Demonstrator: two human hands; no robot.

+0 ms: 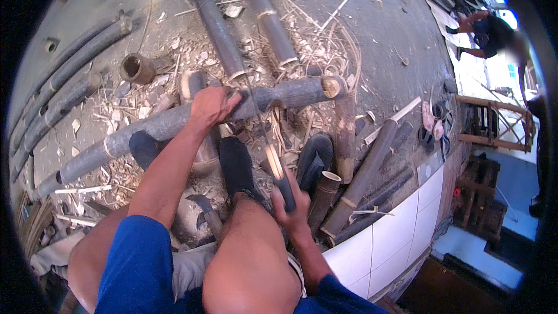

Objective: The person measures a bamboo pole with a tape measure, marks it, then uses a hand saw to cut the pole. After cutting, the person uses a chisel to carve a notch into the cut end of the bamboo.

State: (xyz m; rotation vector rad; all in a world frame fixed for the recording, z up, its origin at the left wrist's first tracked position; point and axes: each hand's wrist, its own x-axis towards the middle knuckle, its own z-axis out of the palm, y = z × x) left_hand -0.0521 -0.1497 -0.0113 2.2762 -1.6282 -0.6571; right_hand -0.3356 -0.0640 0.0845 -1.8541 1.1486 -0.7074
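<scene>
A long dark bamboo pole (pixel 139 131) lies crosswise in front of me, its right end raised on other bamboo pieces. My left hand (pixel 214 105) presses on top of it with bent fingers gripping its side. My right hand (pixel 292 204) is closed around the dark handle of a handsaw (pixel 282 189), low and near my right knee. The thin saw blade (pixel 260 115) runs up and away across the pole, just right of my left hand. Whether its teeth have cut into the pole cannot be seen.
Wood chips (pixel 203 46) litter the floor. Two bamboo poles (pixel 215 26) point toward the work, and more poles (pixel 75 64) lie at left. A curved blade (pixel 204 212) lies between my legs. Bamboo lengths (pixel 360 180) border white tiles (pixel 395 227). Another person (pixel 494 35) is at far right.
</scene>
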